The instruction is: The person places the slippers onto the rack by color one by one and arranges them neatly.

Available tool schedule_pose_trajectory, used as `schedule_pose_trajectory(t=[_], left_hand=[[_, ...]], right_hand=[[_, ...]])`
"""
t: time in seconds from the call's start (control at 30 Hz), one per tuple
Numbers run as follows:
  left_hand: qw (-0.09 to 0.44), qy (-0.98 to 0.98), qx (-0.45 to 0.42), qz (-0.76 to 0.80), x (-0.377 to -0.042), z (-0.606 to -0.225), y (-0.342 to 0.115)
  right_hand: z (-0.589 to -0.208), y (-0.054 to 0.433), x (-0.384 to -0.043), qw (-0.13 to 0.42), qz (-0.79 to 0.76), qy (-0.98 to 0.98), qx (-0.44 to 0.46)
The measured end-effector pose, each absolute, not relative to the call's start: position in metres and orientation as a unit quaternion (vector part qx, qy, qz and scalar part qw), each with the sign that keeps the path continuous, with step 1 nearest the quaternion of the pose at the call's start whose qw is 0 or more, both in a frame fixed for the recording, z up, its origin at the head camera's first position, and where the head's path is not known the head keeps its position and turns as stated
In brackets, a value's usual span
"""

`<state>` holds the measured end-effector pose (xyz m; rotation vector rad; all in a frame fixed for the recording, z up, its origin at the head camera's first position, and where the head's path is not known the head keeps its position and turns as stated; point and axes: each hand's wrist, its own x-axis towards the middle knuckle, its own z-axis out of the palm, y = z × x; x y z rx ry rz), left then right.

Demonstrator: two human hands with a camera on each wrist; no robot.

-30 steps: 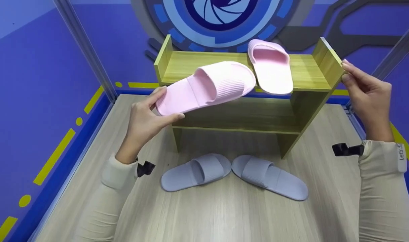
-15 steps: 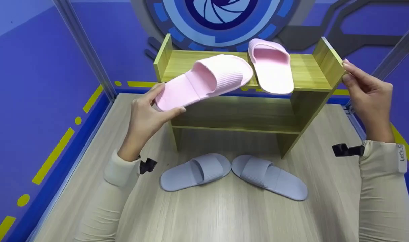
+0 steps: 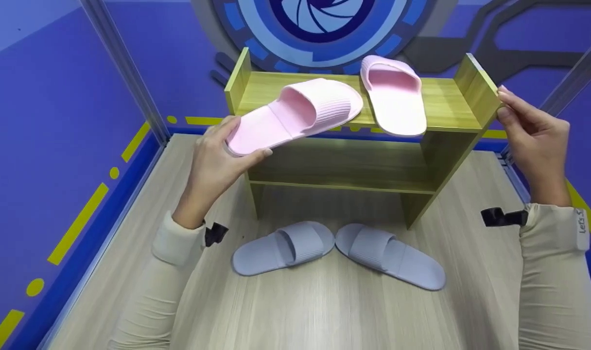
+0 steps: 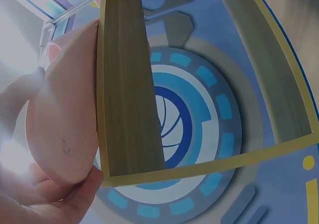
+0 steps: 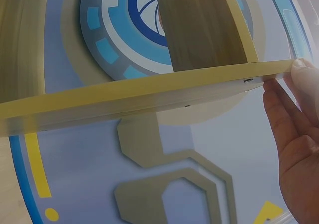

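By its heel end, my left hand (image 3: 208, 167) grips a pink slide slipper (image 3: 261, 130), thumb on the near edge and fingers at the far side. Its toe points right, overlapping the top board of the wooden shoe rack (image 3: 339, 163) in the head view. The left wrist view shows the slipper's underside (image 4: 67, 114) right at the board's front edge. Another pink slipper (image 3: 400, 111) lies on the top board, toe to the back, heel over the front edge. My right hand (image 3: 538, 141) pinches the rack's right side panel (image 5: 149, 92) near its upper front corner.
Two grey slippers (image 3: 276, 253) lie on the wood-look floor (image 3: 320, 311) before the rack, toes meeting and heels splayed. The rack has a lower shelf. Blue printed walls (image 3: 57, 121) with metal corner posts stand at the back and sides.
My left hand has raised the pink slipper slightly and shifted it a little back toward the top board. The right hand keeps its place on the side panel.
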<state>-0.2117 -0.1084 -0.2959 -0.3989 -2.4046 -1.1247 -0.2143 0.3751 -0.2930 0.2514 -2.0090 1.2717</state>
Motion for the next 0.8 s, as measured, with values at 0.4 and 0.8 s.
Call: schedule_pose_trajectory(t=[0.4,0.8], left_hand=[[0.185,-0.894,-0.146,-0.382,-0.2104,-0.2917,-0.1145],[0.202,-0.891,-0.180,-0.364,-0.2107,-0.2887,-0.1146]], right_hand=[[-0.2901,0.3703,-0.2105,0.367,0.531,-0.754,0.122],[-0.2924,0.3748,-0.2138,0.370,0.530,-0.753,0.122]])
